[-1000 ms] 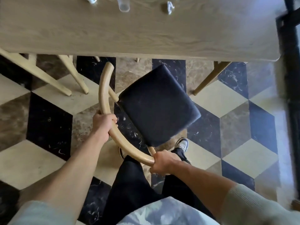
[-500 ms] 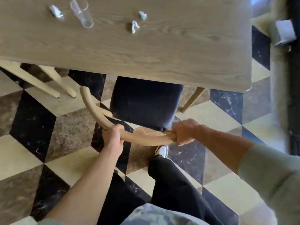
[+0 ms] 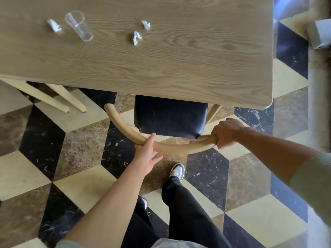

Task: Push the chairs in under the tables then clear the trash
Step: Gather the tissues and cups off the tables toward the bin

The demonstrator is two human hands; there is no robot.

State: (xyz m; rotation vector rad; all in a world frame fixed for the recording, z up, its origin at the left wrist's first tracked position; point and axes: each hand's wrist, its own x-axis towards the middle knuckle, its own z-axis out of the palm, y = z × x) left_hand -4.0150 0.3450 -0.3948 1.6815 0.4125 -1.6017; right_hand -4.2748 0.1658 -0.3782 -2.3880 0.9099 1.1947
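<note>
A chair with a black seat [image 3: 170, 117] and a curved pale wooden backrest [image 3: 179, 147] stands partly under the wooden table [image 3: 161, 68]. The seat's front is hidden beneath the tabletop. My right hand [image 3: 227, 133] is closed around the right end of the backrest. My left hand [image 3: 146, 153] rests against the rail's left part, thumb lying on it, fingers spread and not wrapped round it. On the table lie a clear plastic cup [image 3: 78, 25] on its side and three crumpled paper scraps [image 3: 54, 25] [image 3: 137, 37] [image 3: 146, 25].
Pale wooden legs [image 3: 59, 99] of other furniture slant out from under the table at the left. A stone ledge or wall [image 3: 318, 104] runs along the right, with a grey-white object [image 3: 322, 34] on it. My shoe [image 3: 177, 170] stands on the patterned tiles behind the chair.
The chair has turned square to the table and slid forward under it. My left hand's grip on the backrest has loosened and its fingers have spread. The cup and paper scraps have come into view.
</note>
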